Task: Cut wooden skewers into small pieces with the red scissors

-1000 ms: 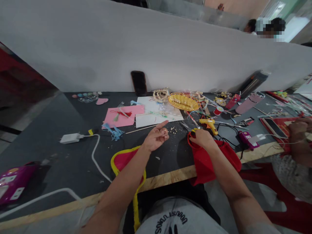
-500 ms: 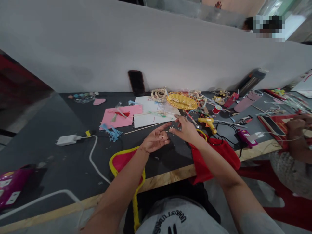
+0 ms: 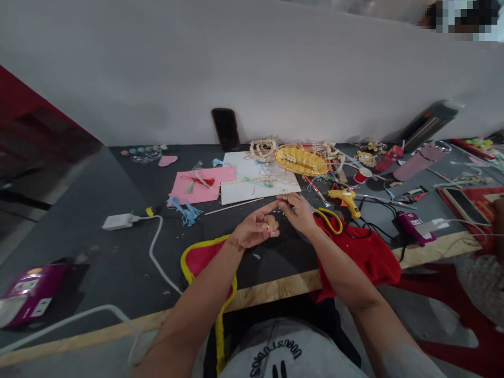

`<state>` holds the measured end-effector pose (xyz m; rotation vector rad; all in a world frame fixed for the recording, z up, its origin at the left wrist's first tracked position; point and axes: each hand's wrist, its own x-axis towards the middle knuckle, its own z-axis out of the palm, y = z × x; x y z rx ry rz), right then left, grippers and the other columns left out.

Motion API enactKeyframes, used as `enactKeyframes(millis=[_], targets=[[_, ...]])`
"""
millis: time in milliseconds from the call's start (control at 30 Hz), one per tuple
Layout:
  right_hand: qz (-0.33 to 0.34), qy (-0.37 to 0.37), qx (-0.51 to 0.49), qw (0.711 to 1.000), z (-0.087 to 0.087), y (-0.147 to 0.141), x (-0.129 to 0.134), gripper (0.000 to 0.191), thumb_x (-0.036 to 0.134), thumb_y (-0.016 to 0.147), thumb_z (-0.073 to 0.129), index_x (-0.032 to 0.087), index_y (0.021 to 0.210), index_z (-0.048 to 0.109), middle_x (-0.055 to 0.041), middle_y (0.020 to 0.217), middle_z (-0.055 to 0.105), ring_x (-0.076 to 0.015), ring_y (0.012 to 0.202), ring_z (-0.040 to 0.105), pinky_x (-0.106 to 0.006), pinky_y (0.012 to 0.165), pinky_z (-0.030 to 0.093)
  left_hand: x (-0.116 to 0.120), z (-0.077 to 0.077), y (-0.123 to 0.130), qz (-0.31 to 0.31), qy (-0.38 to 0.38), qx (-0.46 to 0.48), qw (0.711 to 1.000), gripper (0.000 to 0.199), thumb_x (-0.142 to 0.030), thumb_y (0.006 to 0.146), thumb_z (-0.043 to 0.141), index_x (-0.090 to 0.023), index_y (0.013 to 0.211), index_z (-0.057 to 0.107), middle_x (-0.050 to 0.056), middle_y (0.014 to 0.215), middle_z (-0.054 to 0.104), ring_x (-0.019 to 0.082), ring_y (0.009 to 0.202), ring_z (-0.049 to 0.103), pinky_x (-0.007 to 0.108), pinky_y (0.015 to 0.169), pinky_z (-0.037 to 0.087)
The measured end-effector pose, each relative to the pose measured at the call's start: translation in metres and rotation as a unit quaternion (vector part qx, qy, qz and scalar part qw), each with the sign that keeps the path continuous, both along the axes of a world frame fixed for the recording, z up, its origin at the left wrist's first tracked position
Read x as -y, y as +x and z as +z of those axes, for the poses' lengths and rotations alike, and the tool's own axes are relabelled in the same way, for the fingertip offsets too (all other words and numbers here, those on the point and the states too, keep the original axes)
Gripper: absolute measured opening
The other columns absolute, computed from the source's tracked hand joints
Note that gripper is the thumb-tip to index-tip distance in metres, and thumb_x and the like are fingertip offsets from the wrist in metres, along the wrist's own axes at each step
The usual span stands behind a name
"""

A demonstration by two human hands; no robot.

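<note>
Over the dark table, my left hand has its index finger stretched out to the right. Its other fingers are curled in with the thumb, and a small pale bit shows between them, too small to name. My right hand is bent with its fingertips drawn together at the tip of that index finger; whatever they pinch is hidden. Just behind both hands lie a white sheet and a thin stick. Yellow-handled scissors rest beside my right wrist, partly over a red cloth.
A yellow basket and beaded loops stand at the back. To the right are a yellow glue gun, thread spool and pink bottle. On the left lie pink paper, a blue tassel and a white charger.
My right hand's fingers have closed in from a looser spread to meet my left index fingertip. My left hand keeps nearly the same pose. The camera view has tilted down and turned slightly left.
</note>
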<state>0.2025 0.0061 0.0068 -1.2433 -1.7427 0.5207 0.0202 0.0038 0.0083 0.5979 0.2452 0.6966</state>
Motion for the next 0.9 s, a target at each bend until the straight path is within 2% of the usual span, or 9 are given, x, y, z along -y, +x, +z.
enactKeyframes(millis=[100,167,233,300,400,600,733,900], targets=[[-0.049,-0.014,-0.034,0.998,-0.005,-0.003,0.001,0.033,0.035,0.095,0.040,0.019,0.120,0.055,-0.0103,0.108,0.062,-0.0178,0.092,0.061,-0.032,0.078,0.053,-0.002,-0.003,0.002,0.039,-0.008,-0.026,0.999,0.077,-0.011,0.064,0.080,-0.016,0.135,0.051,-0.001,0.065,0.064,0.010,0.061,0.055,0.026,0.064,0.044],[-0.012,-0.032,-0.058,0.998,-0.005,-0.003,0.005,0.038,0.040,0.092,0.047,0.020,0.123,0.053,-0.0088,0.108,0.061,-0.0170,0.088,0.061,-0.030,0.072,0.054,-0.004,-0.003,0.004,0.079,-0.013,-0.048,0.996,0.074,-0.010,0.065,0.079,-0.018,0.133,0.052,-0.002,0.067,0.065,0.010,0.063,0.059,0.026,0.067,0.047],[0.070,-0.039,-0.073,0.994,-0.003,-0.003,0.010,0.038,0.045,0.086,0.056,0.021,0.116,0.057,-0.0079,0.109,0.060,-0.0173,0.090,0.061,-0.030,0.072,0.054,-0.006,-0.003,0.005,0.111,-0.020,-0.066,0.991,0.071,-0.009,0.065,0.080,-0.019,0.131,0.054,-0.002,0.068,0.065,0.009,0.065,0.062,0.023,0.069,0.050],[0.113,-0.030,-0.072,0.991,-0.001,-0.004,0.014,0.037,0.046,0.083,0.061,0.021,0.111,0.060,-0.0086,0.112,0.059,-0.0184,0.096,0.060,-0.031,0.077,0.054,-0.007,-0.003,0.006,0.129,-0.028,-0.084,0.988,0.071,-0.007,0.064,0.080,-0.020,0.130,0.055,-0.002,0.071,0.068,0.008,0.066,0.064,0.020,0.068,0.050],[0.113,-0.017,-0.064,0.991,0.001,-0.008,0.017,0.028,0.043,0.084,0.061,0.021,0.101,0.063,-0.0086,0.108,0.060,-0.0191,0.101,0.059,-0.034,0.083,0.053,-0.007,-0.004,0.007,0.141,-0.030,-0.102,0.984,0.075,-0.005,0.063,0.080,-0.021,0.131,0.054,0.001,0.080,0.072,0.008,0.066,0.065,0.017,0.065,0.050],[0.122,-0.014,-0.141,0.982,-0.003,-0.011,0.015,0.020,0.039,0.083,0.064,0.020,0.088,0.067,-0.0070,0.097,0.062,-0.0167,0.087,0.061,-0.030,0.072,0.052,-0.008,-0.012,0.009,0.142,-0.012,-0.112,0.983,0.069,-0.009,0.063,0.082,-0.019,0.127,0.057,0.001,0.080,0.072,0.012,0.074,0.068,0.023,0.074,0.053],[0.071,-0.055,-0.234,0.968,-0.009,-0.007,0.010,0.023,0.045,0.081,0.065,0.022,0.086,0.068,-0.0045,0.093,0.063,-0.0163,0.085,0.061,-0.029,0.071,0.050,-0.008,-0.012,0.007,0.128,0.002,-0.097,0.987,0.062,-0.013,0.071,0.078,-0.019,0.128,0.055,0.004,0.093,0.073,0.012,0.077,0.068,0.023,0.074,0.054],[-0.024,-0.070,-0.270,0.960,-0.013,0.003,0.003,0.025,0.044,0.084,0.061,0.021,0.092,0.065,-0.0001,0.079,0.061,-0.0117,0.067,0.054,-0.024,0.059,0.044,-0.007,-0.007,0.005,0.121,0.000,-0.097,0.988,0.069,-0.007,0.074,0.072,-0.020,0.136,0.047,0.009,0.109,0.072,0.013,0.086,0.070,0.024,0.076,0.056]])
